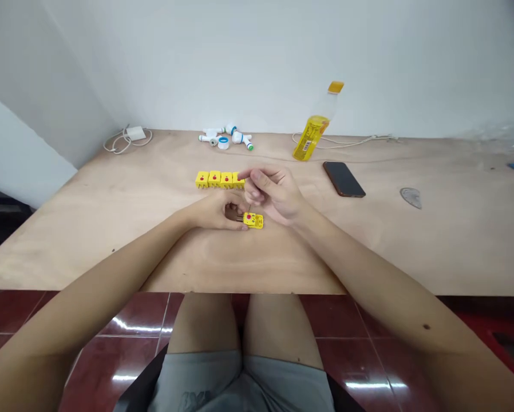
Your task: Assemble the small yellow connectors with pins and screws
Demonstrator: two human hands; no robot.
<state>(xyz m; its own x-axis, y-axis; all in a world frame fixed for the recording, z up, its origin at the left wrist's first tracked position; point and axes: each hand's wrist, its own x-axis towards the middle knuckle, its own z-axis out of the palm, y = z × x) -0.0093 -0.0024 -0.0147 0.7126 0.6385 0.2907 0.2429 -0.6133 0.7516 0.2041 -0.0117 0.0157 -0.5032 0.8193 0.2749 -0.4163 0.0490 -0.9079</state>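
A small yellow connector [253, 220] with a red dot lies on the wooden table [111, 229], and my left hand [220, 211] pinches its left end, fingers closed on it. My right hand [274, 193] hovers just above and to the right, fingers curled and pinched together; what they hold, if anything, is too small to make out. Behind the hands a row of several more yellow connectors [220, 179] stands side by side, its right end partly hidden by my right fingers.
At the back stand a yellow drink bottle [312, 135], white plastic pipe fittings [226, 138] and a white charger with cable [128, 138]. A dark phone [343, 179] and a small grey disc [411, 197] lie to the right. The table's front edge is near my knees.
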